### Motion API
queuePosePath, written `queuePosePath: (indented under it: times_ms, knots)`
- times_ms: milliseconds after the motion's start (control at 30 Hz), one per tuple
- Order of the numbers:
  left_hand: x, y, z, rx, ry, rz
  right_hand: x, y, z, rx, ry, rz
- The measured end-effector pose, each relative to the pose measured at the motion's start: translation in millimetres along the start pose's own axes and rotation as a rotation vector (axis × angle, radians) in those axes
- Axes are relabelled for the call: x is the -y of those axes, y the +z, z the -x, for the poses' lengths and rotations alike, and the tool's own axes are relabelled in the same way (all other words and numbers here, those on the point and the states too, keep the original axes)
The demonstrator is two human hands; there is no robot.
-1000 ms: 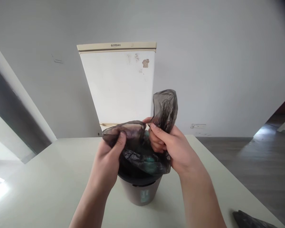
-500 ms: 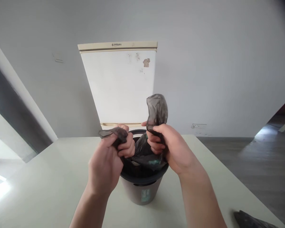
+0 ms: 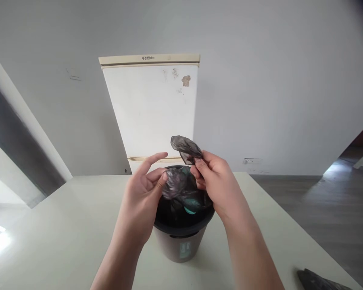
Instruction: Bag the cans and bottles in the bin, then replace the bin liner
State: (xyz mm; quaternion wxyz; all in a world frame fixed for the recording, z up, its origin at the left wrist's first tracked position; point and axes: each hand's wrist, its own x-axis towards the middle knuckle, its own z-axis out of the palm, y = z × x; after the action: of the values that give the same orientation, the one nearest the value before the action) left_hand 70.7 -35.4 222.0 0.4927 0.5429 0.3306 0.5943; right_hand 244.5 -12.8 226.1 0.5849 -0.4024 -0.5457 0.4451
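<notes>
A thin, dark, see-through garbage bag [image 3: 192, 201] hangs down into a trash can [image 3: 181, 241] with a black rim and a greyish-brown body. My left hand [image 3: 145, 189] pinches a gathered part of the bag between thumb and fingers, its index finger stretched out. Above the can's right side, my right hand [image 3: 213, 173] grips another part of the same bag, and a loose flap sticks up to the left of its thumb. Something teal shows through the plastic inside the can. The bag's lower part is hidden by the rim.
The can stands on a pale table [image 3: 93, 229]. Behind it is a white refrigerator [image 3: 151, 108] against a grey wall. Another dark plastic bag [image 3: 317, 280] lies at the table's lower right corner. Grey wooden floor [image 3: 296, 201] lies beyond the table's right edge.
My left hand has loosened from a fist into a pinch, index finger extended. The right hand's upright flap has tipped down to the left. The can stays in place.
</notes>
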Motion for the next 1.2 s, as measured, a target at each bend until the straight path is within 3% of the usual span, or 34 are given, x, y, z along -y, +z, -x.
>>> queuePosePath:
  times_ms: [100,200,300,367,433,533,600,833,900,1067,1200]
  knots:
    - [4.9,-2.5,-0.5,-0.008,-0.009,0.025,2.2,5.3,2.0,-0.008,-0.083,0.177]
    - [5.8,-4.1,0.0,0.006,-0.005,-0.045,7.7,11.3,7.9,0.196,-0.193,0.320]
    - [1.0,-1.5,1.9,0.030,-0.014,-0.127,12.4,12.9,13.9,0.370,-0.189,0.383]
    - [-2.9,2.3,3.5,-0.042,-0.006,-0.173,15.4,11.2,16.5,0.405,-0.159,0.411]
    - [-5.5,6.7,4.7,-0.188,0.010,-0.218,19.9,8.4,18.4,0.423,-0.133,0.391]
    - [-6.6,12.0,5.7,-0.322,0.067,-0.265,27.7,4.8,20.3,0.393,-0.053,0.252]
    - [-6.7,14.8,6.7,-0.297,0.084,-0.281,29.1,4.4,19.8,0.348,-0.006,0.186]
    - [-7.9,21.3,13.9,-0.166,0.197,-0.422,10.4,10.4,9.4,0.098,-0.088,0.190]
    - [-4.9,20.2,14.3,-0.150,0.251,-0.548,10.5,10.3,9.1,0.098,-0.066,0.196]
    - [6.3,11.2,8.2,-0.263,0.350,-0.681,24.4,6.1,16.2,0.125,0.036,0.209]
    - [6.6,6.8,3.0,-0.069,0.310,-0.752,33.3,3.7,22.4,0.172,-0.005,0.221]
